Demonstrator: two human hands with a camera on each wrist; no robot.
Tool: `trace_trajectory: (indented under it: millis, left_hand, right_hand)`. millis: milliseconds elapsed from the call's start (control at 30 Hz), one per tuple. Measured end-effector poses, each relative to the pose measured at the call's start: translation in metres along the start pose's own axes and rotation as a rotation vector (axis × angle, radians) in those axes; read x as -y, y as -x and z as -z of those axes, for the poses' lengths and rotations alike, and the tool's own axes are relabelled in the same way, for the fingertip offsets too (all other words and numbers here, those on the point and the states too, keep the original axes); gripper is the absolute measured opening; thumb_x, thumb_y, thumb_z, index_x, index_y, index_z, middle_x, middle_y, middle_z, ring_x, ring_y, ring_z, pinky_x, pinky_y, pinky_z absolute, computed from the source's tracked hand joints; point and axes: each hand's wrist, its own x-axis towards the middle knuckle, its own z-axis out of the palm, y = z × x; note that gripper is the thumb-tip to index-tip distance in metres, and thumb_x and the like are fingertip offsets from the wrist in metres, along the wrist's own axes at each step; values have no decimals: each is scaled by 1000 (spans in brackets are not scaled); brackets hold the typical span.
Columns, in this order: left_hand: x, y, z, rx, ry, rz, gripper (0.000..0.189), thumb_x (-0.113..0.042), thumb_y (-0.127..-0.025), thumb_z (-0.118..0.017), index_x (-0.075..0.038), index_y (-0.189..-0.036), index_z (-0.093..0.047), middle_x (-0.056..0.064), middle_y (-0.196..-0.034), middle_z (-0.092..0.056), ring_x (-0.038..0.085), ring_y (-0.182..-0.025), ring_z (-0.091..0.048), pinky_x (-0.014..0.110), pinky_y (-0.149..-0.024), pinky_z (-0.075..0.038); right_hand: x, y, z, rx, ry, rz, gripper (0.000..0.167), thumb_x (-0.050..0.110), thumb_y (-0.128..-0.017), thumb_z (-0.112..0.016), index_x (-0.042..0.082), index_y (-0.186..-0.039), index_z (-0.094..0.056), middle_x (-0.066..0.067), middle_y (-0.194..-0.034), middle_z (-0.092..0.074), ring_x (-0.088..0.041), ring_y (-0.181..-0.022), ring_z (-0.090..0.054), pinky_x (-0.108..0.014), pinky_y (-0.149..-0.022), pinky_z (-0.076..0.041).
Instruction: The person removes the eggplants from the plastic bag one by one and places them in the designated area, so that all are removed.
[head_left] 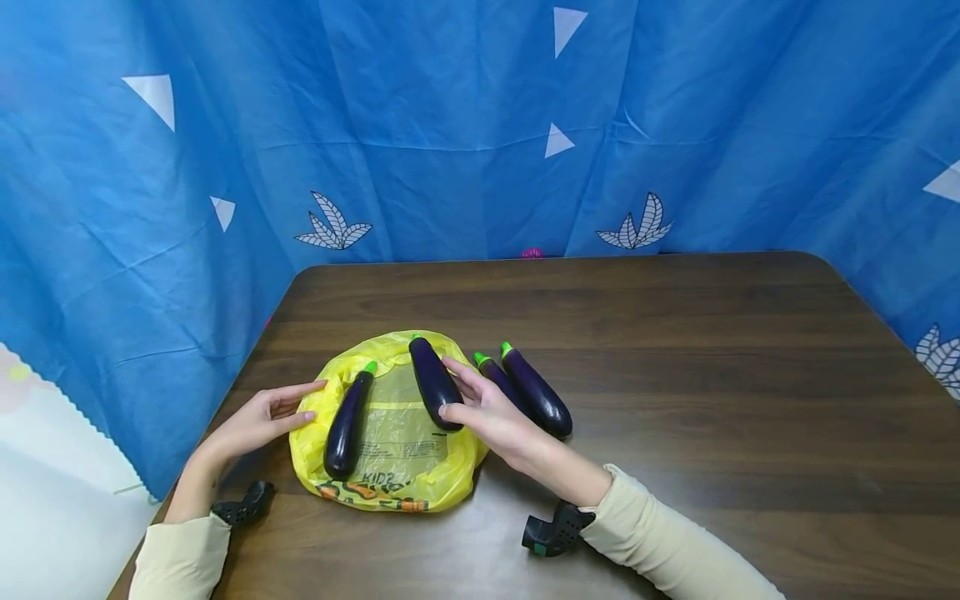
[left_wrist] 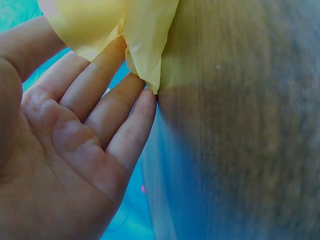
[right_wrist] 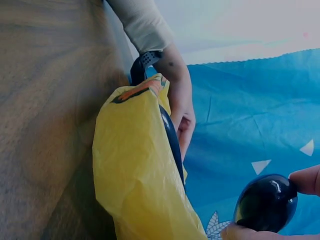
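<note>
A yellow plastic bag (head_left: 461,479) stands on the table with its mouth spread wide. One dark eggplant (head_left: 347,433) leans inside along the bag's left part. My left hand (head_left: 258,421) touches the bag's left rim, and its fingers look fairly straight against the film in the left wrist view. Over the right part of the opening, my right hand (head_left: 495,421) pinches a second eggplant (head_left: 435,383) between thumb and fingers. The right wrist view shows this eggplant's rounded end (right_wrist: 267,202) above the bag. Two more eggplants (head_left: 543,396) lie side by side on the table, just beyond the right hand.
The brown wooden table (head_left: 712,392) extends to the right of the eggplants. A blue patterned curtain (head_left: 450,125) hangs behind its far edge and along its left. Each wrist wears a black camera mount (head_left: 555,532).
</note>
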Motion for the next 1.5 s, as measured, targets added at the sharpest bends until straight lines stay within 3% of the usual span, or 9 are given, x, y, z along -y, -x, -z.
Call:
trace_trajectory:
  millis: [333, 667, 1000, 1167, 1333, 1500]
  left_hand:
    - [2, 0, 0, -7, 19, 7, 49, -18, -93, -60, 0, -137, -46, 19, -136, -45, 1, -116, -44, 18, -87, -39]
    - [2, 2, -1, -3, 13, -19, 48, -15, -94, -59, 1, -136, -46, 22, -135, -45, 4, -118, -42, 18, -87, -40]
    - [1, 0, -1, 3, 27, -1, 49, -16, -94, -59, 1, -137, -45, 21, -136, -45, 2, -117, -43, 18, -87, -40]
    - [0, -1, -1, 4, 40, -8, 48, -15, -93, -59, 1, -137, -45, 20, -136, -45, -1, -115, -43, 18, -87, -40]
    - [2, -1, 0, 6, 49, -16, 48, -14, -93, -59, 1, -137, -45, 21, -135, -45, -1, -115, -44, 18, -87, -41]
    - [3, -1, 0, 5, 54, -29, 48, -12, -93, -59, 3, -136, -45, 22, -135, -45, -2, -115, -44, 18, -87, -41]
  right_hand:
    - [6, 6, 16, 59, -31, 9, 74, 3, -85, -57, 12, -149, -22, -14, -151, -19, -25, -135, -24, -40, -102, -30]
    - [18, 16, 39, 116, -88, 50, 73, 2, -87, -55, 9, -150, -19, -16, -149, -22, -29, -130, -31, -37, -99, -34]
    - [29, 26, 67, 69, -48, 34, 70, 5, -89, -54, 13, -150, -20, -13, -150, -20, -33, -129, -27, -40, -101, -31]
    - [33, 32, 82, 40, -38, 38, 69, 6, -90, -52, 14, -150, -19, -12, -149, -21, -33, -128, -27, -35, -99, -35]
    - [34, 40, 103, 17, -14, 57, 69, 4, -91, -51, 13, -150, -18, -12, -149, -20, -31, -128, -26, -30, -96, -37]
    - [29, 49, 126, 0, 15, 54, 68, 4, -92, -50, 11, -151, -16, -13, -151, -16, -31, -129, -23, -34, -100, -31]
